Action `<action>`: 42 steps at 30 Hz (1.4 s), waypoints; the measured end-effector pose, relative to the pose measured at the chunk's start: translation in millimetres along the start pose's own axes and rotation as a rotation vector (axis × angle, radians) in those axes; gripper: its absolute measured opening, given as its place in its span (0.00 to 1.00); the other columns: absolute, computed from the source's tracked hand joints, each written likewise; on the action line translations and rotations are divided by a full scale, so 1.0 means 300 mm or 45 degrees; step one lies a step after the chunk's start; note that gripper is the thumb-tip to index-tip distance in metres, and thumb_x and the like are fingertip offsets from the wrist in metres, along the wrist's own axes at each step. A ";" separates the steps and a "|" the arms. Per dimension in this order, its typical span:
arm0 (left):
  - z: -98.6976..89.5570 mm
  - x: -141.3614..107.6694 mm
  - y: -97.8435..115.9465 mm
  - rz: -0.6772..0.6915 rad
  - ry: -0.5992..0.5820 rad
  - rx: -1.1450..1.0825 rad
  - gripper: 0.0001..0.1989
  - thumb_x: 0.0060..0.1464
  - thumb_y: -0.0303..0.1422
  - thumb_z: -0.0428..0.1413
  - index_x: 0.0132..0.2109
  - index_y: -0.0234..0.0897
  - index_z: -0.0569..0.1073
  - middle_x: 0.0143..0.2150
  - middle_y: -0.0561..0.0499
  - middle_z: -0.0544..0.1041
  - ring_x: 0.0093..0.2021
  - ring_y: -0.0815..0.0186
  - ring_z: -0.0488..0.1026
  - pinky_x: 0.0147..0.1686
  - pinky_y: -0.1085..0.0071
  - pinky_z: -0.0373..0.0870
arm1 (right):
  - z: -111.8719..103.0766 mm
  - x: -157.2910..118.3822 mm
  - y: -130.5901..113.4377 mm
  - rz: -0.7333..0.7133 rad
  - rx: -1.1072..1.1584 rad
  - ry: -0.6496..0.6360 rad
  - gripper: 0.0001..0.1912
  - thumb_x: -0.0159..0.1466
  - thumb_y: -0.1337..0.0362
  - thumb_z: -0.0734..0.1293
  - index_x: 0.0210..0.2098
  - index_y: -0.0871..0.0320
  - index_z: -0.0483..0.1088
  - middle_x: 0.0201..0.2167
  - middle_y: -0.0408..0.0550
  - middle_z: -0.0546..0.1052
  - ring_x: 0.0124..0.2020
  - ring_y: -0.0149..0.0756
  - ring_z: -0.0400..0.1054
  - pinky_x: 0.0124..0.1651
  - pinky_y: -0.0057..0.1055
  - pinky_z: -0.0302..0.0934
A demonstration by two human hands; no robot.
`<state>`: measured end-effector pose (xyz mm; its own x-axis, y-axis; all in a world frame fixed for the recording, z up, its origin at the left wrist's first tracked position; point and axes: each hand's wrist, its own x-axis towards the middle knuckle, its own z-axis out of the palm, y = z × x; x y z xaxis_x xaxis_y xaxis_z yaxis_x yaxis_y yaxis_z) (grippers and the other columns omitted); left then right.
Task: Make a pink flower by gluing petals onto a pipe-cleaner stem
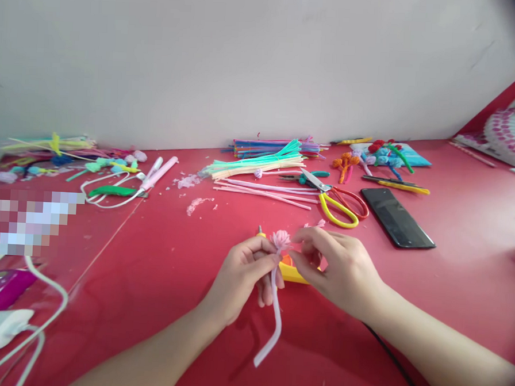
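Over the front part of the table I see a pipe-cleaner flower (280, 240) with a fluffy pink head and a long pale pink stem bent near its lower end. My left hand (253, 267) pinches the stem just below the head, thumb in front. Just right of the petals is my right hand (338, 260), its thumb and index fingertips apart, with no object visible between them; its other fingers are curled and partly hidden. Behind and below both hands lies a yellow tool with a metal tip, apparently a glue gun (294, 272), largely covered by them.
Scissors (338, 203), pliers (314, 177) and bundled pipe cleaners (259, 164) lie behind my hands. A phone (396, 217) is to the right, near finished flowers (384, 153). Leftward are a pink corded tool (159, 173), a green-handled item (113, 191) and white cables (58, 283).
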<state>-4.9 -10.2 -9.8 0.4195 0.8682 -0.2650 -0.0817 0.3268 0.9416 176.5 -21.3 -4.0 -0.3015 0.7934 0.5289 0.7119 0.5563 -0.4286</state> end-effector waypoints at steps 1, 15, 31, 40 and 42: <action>0.000 0.000 -0.001 0.008 -0.002 0.001 0.08 0.56 0.34 0.54 0.31 0.36 0.66 0.20 0.52 0.75 0.12 0.74 0.65 0.11 0.80 0.59 | 0.002 0.000 -0.001 -0.003 -0.005 -0.001 0.04 0.62 0.66 0.62 0.38 0.58 0.66 0.21 0.40 0.70 0.21 0.28 0.65 0.26 0.24 0.56; 0.003 -0.007 -0.004 0.059 -0.017 0.003 0.05 0.57 0.32 0.54 0.33 0.36 0.68 0.21 0.53 0.75 0.12 0.75 0.65 0.12 0.81 0.60 | 0.003 -0.002 -0.003 -0.046 -0.020 0.014 0.03 0.63 0.68 0.61 0.33 0.59 0.67 0.20 0.40 0.69 0.19 0.25 0.60 0.24 0.23 0.52; 0.006 -0.007 0.000 0.028 -0.025 -0.063 0.04 0.55 0.31 0.54 0.33 0.35 0.68 0.20 0.54 0.75 0.11 0.76 0.64 0.11 0.82 0.60 | 0.006 -0.004 -0.014 -0.062 0.013 0.080 0.03 0.60 0.69 0.63 0.35 0.59 0.65 0.20 0.38 0.68 0.19 0.25 0.61 0.24 0.22 0.54; 0.004 -0.011 -0.007 0.096 -0.032 -0.045 0.04 0.55 0.31 0.55 0.34 0.36 0.69 0.21 0.54 0.76 0.11 0.77 0.64 0.12 0.83 0.60 | 0.009 -0.006 -0.015 -0.098 0.018 0.101 0.03 0.61 0.71 0.62 0.35 0.58 0.64 0.19 0.37 0.67 0.19 0.24 0.60 0.24 0.22 0.53; 0.003 -0.011 -0.011 0.120 -0.041 -0.055 0.03 0.55 0.31 0.55 0.34 0.36 0.69 0.20 0.54 0.76 0.12 0.77 0.64 0.12 0.82 0.60 | 0.006 -0.009 -0.017 -0.108 0.027 0.099 0.04 0.61 0.71 0.62 0.35 0.57 0.64 0.19 0.37 0.67 0.19 0.24 0.59 0.24 0.22 0.53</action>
<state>-5.2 -14.4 -11.8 0.4366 0.8838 -0.1682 -0.1609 0.2607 0.9519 172.5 -25.8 -4.5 -0.3092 0.7222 0.6187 0.6723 0.6262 -0.3949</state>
